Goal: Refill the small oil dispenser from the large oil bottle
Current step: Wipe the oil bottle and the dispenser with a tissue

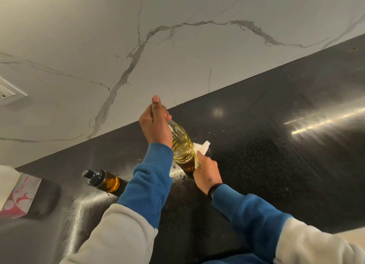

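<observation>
Upright on the dark surface [256, 145], the large oil bottle [182, 147] stands near the middle, clear plastic with yellow oil inside. At its top the left hand [155, 123] has its grip curled tight around the neck, thumb pointing up. Lower down, the right hand [207, 174] pinches a white paper towel [202, 148] against the bottle's side. To the left, apart from the bottle, stands the small oil dispenser [104, 180], amber glass with a black spout cap. Farther left lies a packet [17, 194] with pink print. Behind rises a white marble wall [177, 36].
</observation>
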Tool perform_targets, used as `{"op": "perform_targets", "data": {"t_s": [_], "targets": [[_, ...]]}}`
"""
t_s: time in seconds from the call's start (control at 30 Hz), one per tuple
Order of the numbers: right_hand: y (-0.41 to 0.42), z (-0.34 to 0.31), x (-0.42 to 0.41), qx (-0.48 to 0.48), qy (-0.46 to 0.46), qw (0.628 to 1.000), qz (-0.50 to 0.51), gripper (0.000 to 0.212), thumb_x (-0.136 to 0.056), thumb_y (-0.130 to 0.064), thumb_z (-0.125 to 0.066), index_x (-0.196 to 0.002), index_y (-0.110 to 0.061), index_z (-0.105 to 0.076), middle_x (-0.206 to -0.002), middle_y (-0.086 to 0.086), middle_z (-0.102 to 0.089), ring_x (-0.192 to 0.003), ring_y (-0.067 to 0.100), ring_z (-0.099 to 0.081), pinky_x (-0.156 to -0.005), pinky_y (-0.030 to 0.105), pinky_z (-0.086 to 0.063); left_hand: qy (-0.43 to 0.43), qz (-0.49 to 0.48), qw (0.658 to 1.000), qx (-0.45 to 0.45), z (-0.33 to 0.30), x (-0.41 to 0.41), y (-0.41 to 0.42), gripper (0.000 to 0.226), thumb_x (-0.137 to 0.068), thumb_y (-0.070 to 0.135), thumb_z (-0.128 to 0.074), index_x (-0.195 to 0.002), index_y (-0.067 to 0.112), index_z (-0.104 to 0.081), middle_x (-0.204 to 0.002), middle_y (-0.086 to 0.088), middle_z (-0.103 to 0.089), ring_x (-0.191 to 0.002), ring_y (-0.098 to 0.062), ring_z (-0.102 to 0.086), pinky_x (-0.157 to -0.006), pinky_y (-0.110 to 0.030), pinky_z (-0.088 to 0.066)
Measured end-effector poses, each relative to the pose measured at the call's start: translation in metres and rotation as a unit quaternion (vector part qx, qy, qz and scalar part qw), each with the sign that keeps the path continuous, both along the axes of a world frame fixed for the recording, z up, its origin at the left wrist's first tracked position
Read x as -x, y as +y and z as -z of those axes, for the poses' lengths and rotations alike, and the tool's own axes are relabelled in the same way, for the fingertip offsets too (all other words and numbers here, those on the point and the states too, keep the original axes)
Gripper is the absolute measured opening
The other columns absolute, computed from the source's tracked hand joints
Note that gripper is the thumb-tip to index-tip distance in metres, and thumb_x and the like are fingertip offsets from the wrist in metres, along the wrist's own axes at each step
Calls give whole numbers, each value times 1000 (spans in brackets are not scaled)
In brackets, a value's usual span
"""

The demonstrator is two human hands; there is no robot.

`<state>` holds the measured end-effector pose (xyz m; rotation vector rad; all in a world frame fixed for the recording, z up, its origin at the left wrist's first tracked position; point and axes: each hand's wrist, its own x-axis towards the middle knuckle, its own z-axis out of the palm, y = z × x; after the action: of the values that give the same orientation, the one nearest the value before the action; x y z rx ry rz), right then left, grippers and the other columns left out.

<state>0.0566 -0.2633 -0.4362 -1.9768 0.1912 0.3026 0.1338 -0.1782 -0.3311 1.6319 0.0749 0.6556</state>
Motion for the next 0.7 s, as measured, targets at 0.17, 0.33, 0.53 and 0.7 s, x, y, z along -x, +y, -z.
{"op": "perform_targets", "data": {"t_s": [0.17,0.33,0.53,0.7], "targets": [[15,-62,-12,-95,-281,953,62,54,-92,9,-42,-142,-9,-49,-127,13,-64,-111,20,-62,-95,20,-49,-5,11,1000,14,2,-3,3,52,-107,24,-46,-56,14,-42,-49,8,-41,-50,-11,-39,-56,-29,-40],[24,-33,-12,-67,-340,937,48,65,-86,18,-46,-146,-9,-45,-139,16,-56,-125,24,-58,-104,31,-49,-2,13,1000,24,1,-1,5,52,-105,22,-47,-55,12,-42,-48,4,-41,-49,-12,-37,-56,-29,-40],[0,30,1,1,-3,1000,-13,65,-91,10,-45,-150,-16,-36,-140,11,-54,-132,29,-50,-110,42,-44,0,43,999,19,-1,-1,7,53,-107,20,-44,-55,12,-41,-50,-1,-38,-49,-13,-40,-55,-28,-44],[11,-11,-6,-44,-101,992,67,52,-93,10,-40,-139,-11,-50,-124,14,-64,-116,25,-61,-99,25,-48,2,64,998,-23,0,0,10,53,-108,22,-40,-59,9,-54,-51,5,-54,-56,-17,-50,-64,-31,-51]]}}
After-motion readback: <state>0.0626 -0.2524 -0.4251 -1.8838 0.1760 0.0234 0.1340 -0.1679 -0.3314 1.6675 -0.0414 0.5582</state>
